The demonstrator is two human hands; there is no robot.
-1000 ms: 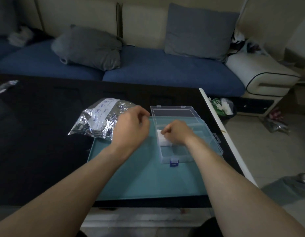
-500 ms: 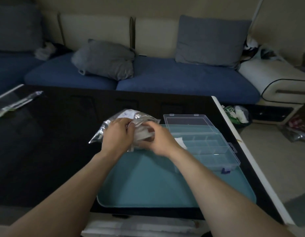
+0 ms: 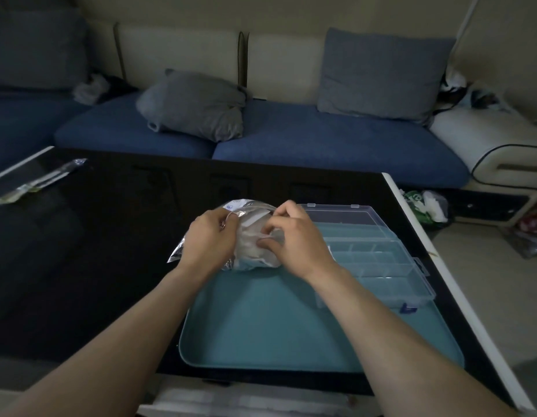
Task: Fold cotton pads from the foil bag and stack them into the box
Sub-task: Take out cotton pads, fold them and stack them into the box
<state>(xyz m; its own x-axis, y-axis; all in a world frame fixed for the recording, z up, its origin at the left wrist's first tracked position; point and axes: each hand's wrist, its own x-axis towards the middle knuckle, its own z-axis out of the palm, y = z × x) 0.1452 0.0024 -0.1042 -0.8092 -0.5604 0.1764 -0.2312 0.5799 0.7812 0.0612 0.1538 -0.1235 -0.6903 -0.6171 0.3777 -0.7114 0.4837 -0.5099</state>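
Foil bag point(image 3: 251, 236), one, sits at far-left corner of one teal tray point(image 3: 270, 326), half on black table point(image 3: 81, 251). Left hand point(image 3: 210, 240) grips its left side, right hand point(image 3: 292, 239) pinches its right side. One clear compartment box point(image 3: 378, 260), lid open, just right. Two grey cushions on sofa point(image 3: 321, 145) behind.
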